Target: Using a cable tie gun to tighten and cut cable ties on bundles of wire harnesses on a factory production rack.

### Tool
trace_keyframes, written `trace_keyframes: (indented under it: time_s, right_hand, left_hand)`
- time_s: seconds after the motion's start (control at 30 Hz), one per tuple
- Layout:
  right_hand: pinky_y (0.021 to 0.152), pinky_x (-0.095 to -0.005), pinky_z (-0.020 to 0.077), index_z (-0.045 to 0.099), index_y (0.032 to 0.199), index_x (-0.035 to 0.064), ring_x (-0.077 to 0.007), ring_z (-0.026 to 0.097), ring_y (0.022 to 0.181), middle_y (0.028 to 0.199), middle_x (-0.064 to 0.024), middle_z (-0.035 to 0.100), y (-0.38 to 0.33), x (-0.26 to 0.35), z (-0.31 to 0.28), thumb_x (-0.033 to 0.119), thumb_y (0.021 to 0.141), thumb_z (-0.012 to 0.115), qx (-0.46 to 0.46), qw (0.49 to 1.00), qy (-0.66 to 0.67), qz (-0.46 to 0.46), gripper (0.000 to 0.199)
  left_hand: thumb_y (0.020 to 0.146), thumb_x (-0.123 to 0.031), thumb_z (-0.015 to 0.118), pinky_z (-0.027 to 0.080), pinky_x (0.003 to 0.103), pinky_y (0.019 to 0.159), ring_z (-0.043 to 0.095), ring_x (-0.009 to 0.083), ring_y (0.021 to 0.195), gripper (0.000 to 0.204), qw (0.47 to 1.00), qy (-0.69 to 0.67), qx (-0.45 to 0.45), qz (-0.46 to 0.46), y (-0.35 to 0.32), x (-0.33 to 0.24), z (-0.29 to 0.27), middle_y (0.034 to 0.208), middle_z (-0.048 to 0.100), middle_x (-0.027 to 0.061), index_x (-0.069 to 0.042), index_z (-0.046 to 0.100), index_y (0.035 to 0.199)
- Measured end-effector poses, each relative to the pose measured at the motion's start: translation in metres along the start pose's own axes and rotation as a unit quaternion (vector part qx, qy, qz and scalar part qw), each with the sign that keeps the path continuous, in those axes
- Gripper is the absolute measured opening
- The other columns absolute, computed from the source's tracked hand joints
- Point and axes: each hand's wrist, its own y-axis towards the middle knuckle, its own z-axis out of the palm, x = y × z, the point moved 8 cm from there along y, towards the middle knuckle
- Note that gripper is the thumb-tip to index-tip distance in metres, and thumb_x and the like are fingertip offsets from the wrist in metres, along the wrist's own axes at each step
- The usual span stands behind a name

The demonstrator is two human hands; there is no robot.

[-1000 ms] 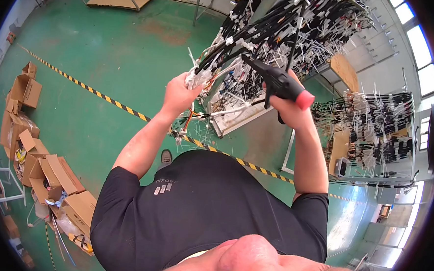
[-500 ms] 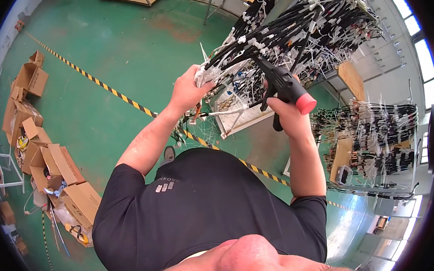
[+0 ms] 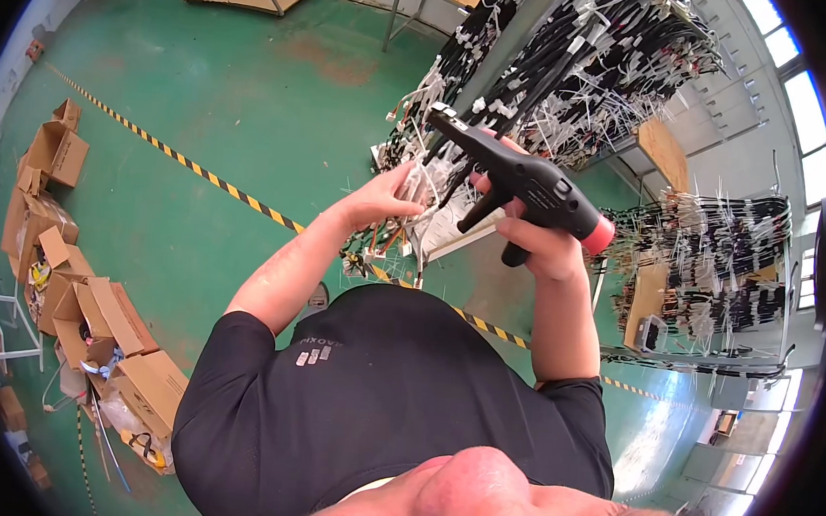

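In my right hand is a black cable tie gun with a red knob at its rear. My fingers wrap its grip near the trigger, and its nose points up and left toward the hanging cables. My left hand has its thumb and fingers around the whitish end of a wire harness. Loose wires with small white connectors dangle below that hand. The gun's nose is apart from my left fingers. Just beyond both hands hangs a dense mass of black cables with many white ties.
A grey metal post rises in front of the cables. At right stands a second rack of cables. Opened cardboard boxes line the left side. Yellow-black tape crosses the green floor.
The cable tie gun has drawn back from the cables, its nose now up and left of before. My left hand has shifted slightly right and down with the harness end.
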Motion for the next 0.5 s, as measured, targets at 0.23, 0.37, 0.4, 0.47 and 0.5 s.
trace_keyframes:
  time_s: [0.23,0.37,0.4,0.47,0.5]
  right_hand:
    - [0.122,-0.0540,0.0465,0.068,0.131,-0.0037,-0.0412,0.056,0.144,0.133,-0.0180,0.069,0.007,-0.002,-0.008,0.000,0.073,0.069,0.038,0.998,0.049,-0.007,0.058]
    - [0.115,-0.0392,0.0448,0.064,0.141,0.0005,-0.0259,0.064,0.132,0.133,-0.0138,0.072,-0.002,-0.010,-0.015,-0.007,0.077,0.065,0.020,0.998,0.044,0.028,0.064]
    - [0.114,-0.0386,0.0461,0.062,0.143,0.0005,-0.0252,0.065,0.131,0.132,-0.0140,0.072,-0.006,-0.014,-0.022,-0.007,0.078,0.064,-0.016,0.999,0.012,0.041,0.065]
    - [0.117,-0.0430,0.0451,0.058,0.147,-0.0001,-0.0263,0.064,0.132,0.134,-0.0140,0.070,-0.010,-0.009,-0.023,-0.010,0.081,0.063,-0.038,0.997,-0.070,-0.012,0.067]
    - [0.123,-0.0483,0.0410,0.058,0.145,-0.0003,-0.0294,0.062,0.137,0.136,-0.0146,0.068,-0.014,-0.007,-0.024,-0.010,0.081,0.063,-0.044,0.991,-0.128,-0.014,0.065]
  left_hand:
    - [0.068,-0.040,0.105,0.054,0.034,0.099,0.066,0.0140,0.109,0.094,0.987,-0.060,0.149,0.022,0.004,0.004,0.018,0.118,0.070,0.0033,-0.006,0.057,0.141]
    - [0.060,-0.044,0.108,0.059,0.035,0.096,0.073,0.0156,0.104,0.101,0.978,-0.073,0.193,-0.022,-0.001,-0.006,0.050,0.112,0.076,0.0058,-0.003,0.057,0.137]
    - [0.060,-0.045,0.108,0.060,0.035,0.095,0.073,0.0157,0.104,0.101,0.976,-0.074,0.205,-0.025,-0.003,-0.007,0.056,0.112,0.076,0.0062,-0.003,0.058,0.136]
    - [0.071,-0.024,0.103,0.059,0.035,0.095,0.072,0.0143,0.104,0.081,0.986,-0.054,0.157,-0.021,-0.008,-0.007,0.060,0.111,0.076,0.0038,-0.003,0.061,0.137]
    - [0.077,-0.014,0.099,0.058,0.034,0.096,0.070,0.0129,0.104,0.074,0.992,-0.052,0.117,-0.020,-0.011,-0.006,0.063,0.112,0.075,0.0016,-0.003,0.061,0.139]
